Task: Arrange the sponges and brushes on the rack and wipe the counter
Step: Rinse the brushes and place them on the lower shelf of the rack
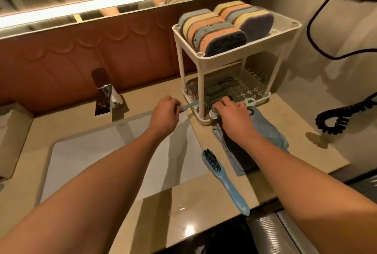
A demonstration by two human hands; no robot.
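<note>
Brushes (pixel 216 90) murky on shadowed lower tier of rack (pixel 201 86), left grip (pixel 165 112) clasping one blue handle (pixel 188 106), right grip (pixel 231 114) curled, hold hidden, cannot tell.

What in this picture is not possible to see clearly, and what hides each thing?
Head view: brushes on the rack's lower tier are dim and blurred in shadow; their number is unclear.
Head view: the right hand covers what it grips; only a ringed handle shows.
Head view: the left hand hides the end of its blue handle.
Head view: the right forearm covers part of the blue cloth.
</note>
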